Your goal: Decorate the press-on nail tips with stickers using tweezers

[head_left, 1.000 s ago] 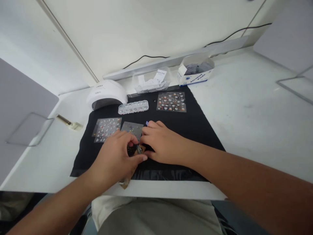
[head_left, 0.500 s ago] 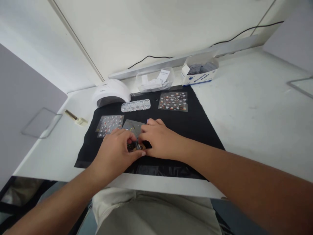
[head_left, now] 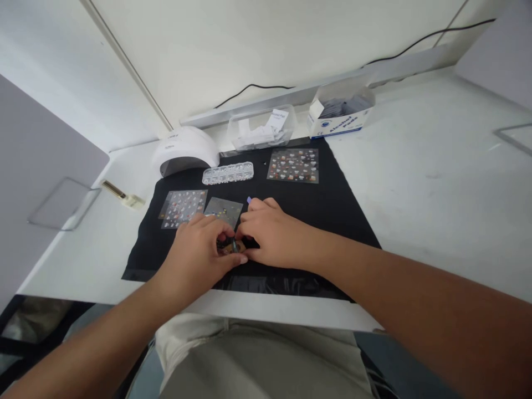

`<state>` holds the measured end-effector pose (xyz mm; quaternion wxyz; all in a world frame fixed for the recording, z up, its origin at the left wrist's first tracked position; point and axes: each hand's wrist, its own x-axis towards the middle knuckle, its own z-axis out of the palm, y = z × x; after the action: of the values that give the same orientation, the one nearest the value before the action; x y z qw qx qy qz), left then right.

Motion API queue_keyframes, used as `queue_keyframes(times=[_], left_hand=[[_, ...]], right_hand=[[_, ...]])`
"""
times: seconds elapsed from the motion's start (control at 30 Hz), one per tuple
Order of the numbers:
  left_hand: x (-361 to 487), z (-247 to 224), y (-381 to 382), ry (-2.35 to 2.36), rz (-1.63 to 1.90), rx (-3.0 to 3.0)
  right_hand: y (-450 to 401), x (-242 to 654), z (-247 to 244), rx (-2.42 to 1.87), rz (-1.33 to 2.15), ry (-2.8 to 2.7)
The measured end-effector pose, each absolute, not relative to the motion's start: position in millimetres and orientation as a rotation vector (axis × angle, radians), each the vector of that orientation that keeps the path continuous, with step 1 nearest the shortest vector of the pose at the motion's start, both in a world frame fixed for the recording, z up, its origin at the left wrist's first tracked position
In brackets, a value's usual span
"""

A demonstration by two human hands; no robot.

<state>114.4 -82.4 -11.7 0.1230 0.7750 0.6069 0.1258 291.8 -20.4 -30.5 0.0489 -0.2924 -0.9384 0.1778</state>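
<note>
Over the front of the black mat point(head_left: 307, 216), my two hands meet around a small tan-and-dark object point(head_left: 233, 246), mostly hidden by fingers. Thumb and fingers of my left hand point(head_left: 199, 241) are closed on its left side. My right hand point(head_left: 274, 233) is closed at its right side, fingertips touching it. A small purple tip point(head_left: 249, 199) sticks up behind the right hand's knuckles; what it belongs to is hidden. Just beyond the hands lies a clear sticker sheet point(head_left: 224, 209) with small colourful bits. Two overlapping patterned sticker sheets point(head_left: 185, 208) lie to the left.
Farther back are a clear compartment case point(head_left: 228, 173), another sticker sheet point(head_left: 293, 165) and a white domed lamp point(head_left: 188, 145). Behind the mat stand a clear tub point(head_left: 261, 130) of packets and an Alcohol Pads box point(head_left: 343, 116). A cream-and-gold brush-like item point(head_left: 122, 195) lies at left.
The view has shifted slightly. Both hands stay together at the small object, which seems slightly turned, with more of its tan surface showing between the fingers.
</note>
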Motion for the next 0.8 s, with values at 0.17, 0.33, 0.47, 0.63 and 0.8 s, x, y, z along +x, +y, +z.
queue_keyframes(times=[0.17, 0.33, 0.47, 0.63, 0.8], left_hand=[[114.0, -11.9, -81.6, 1.758, 0.36, 2.264], [114.3, -11.2, -80.9, 1.744, 0.36, 2.274], [114.0, -12.1, -79.9, 1.718, 0.371, 2.286], [114.1, -11.9, -79.4, 1.71, 0.385, 2.294], [112.6, -11.2, -79.3, 1.714, 0.399, 2.292]], right_hand=[[-19.0, 291.7, -33.8, -0.861, 0.596, -2.79], [-19.1, 291.7, -35.2, -0.859, 0.605, -2.776], [-19.7, 291.6, -35.2, -0.881, 0.606, -2.785], [-19.5, 291.4, -35.1, -0.882, 0.62, -2.774], [-18.9, 291.6, -36.6, -0.863, 0.632, -2.758]])
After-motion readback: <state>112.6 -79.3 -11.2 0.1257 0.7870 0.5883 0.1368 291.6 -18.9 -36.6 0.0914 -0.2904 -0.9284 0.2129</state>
